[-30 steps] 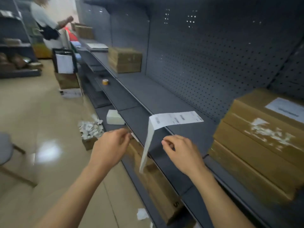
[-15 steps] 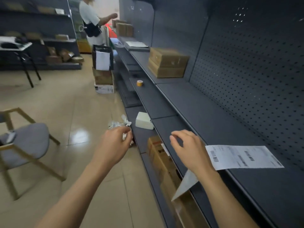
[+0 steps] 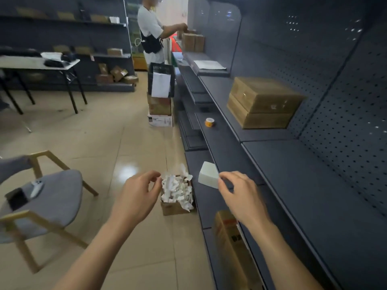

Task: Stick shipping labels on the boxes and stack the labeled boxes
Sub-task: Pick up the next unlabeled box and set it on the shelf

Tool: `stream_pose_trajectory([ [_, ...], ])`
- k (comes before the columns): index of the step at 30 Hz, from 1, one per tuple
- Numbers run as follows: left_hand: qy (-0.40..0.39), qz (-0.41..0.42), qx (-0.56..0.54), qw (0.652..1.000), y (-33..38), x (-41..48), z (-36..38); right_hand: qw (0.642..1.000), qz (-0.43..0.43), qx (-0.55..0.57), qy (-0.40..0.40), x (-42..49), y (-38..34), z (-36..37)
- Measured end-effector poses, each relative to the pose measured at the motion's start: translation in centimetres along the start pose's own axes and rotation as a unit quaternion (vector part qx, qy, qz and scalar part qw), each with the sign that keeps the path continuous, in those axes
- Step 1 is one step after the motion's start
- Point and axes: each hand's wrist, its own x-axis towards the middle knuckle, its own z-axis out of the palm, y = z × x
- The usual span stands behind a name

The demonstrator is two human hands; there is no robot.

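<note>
Nearest, under the right wrist, a brown box (image 3: 228,237) lies on the low ledge of the grey shelf (image 3: 314,195). The right hand (image 3: 238,195) hovers over that ledge, fingers curled and thumb close to the forefinger. The motion blur makes it impossible to tell whether they nip anything. Just past its fingertips sits a white block (image 3: 208,174), touching or nearly touching them, I cannot say which.

The left hand (image 3: 140,195) hangs above the floor, also curled, thumb and forefinger almost meeting. Whether a scrap is caught between them cannot be told. Between the two hands, just right of the left one, a small carton (image 3: 176,208) stands on the floor, heaped with white paper scraps (image 3: 177,189). Left of the left hand is a grey chair (image 3: 52,197) with a phone (image 3: 36,188) on its seat.

Farther ahead of the right hand an orange tape roll (image 3: 210,122) rests on the ledge. Beyond it, up and to the right, two brown boxes (image 3: 261,101) are stacked on the wide shelf. Straight ahead of the left hand, a black crate (image 3: 160,76) tops some cartons. Behind it another person (image 3: 151,32) stands at the shelving.
</note>
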Motion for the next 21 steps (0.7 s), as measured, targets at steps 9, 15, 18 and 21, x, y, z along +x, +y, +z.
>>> stream_pose_trajectory([
  [9, 0.001, -0.039, -0.022, 0.999, -10.5, 17.6, -1.5, 0.999, -0.014, -0.018, -0.038, 16.8, -6.1, 8.8],
  [15, -0.049, 0.034, -0.037, 0.998, -8.9, 28.5, 2.4, 0.998, 0.052, -0.039, 0.025, 24.9, -3.0, 9.5],
  [18, -0.094, 0.08, -0.047, 0.991, -6.3, 33.2, 6.0, 0.993, 0.089, -0.041, 0.062, 27.9, 0.3, 8.8],
  [21, -0.127, 0.136, -0.049, 0.981, -3.3, 38.2, 10.4, 0.986, 0.13, -0.036, 0.098, 30.8, 4.4, 7.9],
])
